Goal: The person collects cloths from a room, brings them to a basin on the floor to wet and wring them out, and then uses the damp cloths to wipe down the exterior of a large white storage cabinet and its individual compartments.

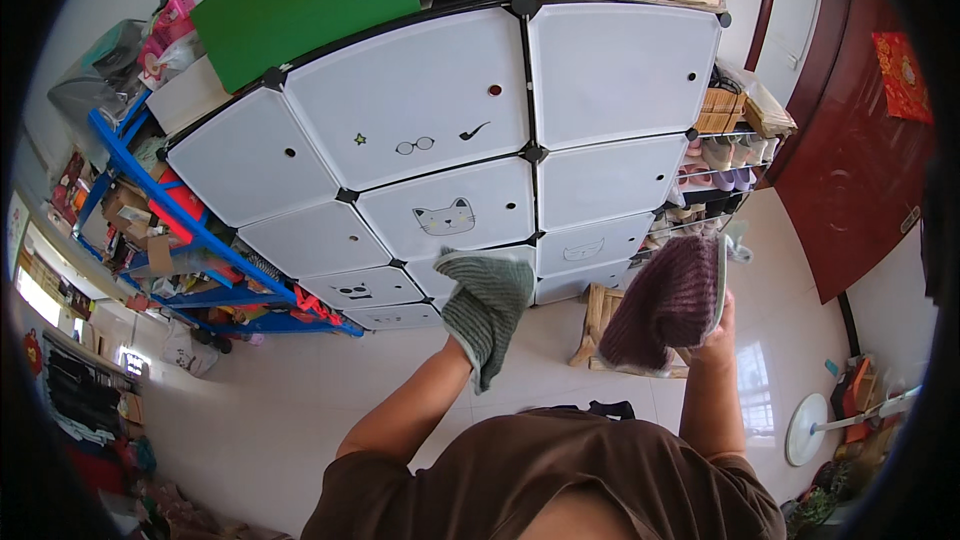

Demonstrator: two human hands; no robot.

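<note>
A ribbed grey-green cloth (491,300) with a pale edge is held up in front of the white cabinet by my left hand (453,352). It drapes over the hand, so only the wrist shows and the fingers are hidden. On the other side, my right hand (723,331) grips a ribbed purple cloth (664,307) by its light-trimmed edge. A small pale bow-like piece (739,241) sticks out at that cloth's upper corner. The two cloths hang apart from each other, both above the floor.
A white panel cabinet (450,120) stands ahead, with a green box (307,7) on top. A wooden stool (592,322) is partly behind the purple cloth. Blue shelving (202,229) is left; a shoe rack (724,165), a red door (847,157) and a fan (808,429) are right.
</note>
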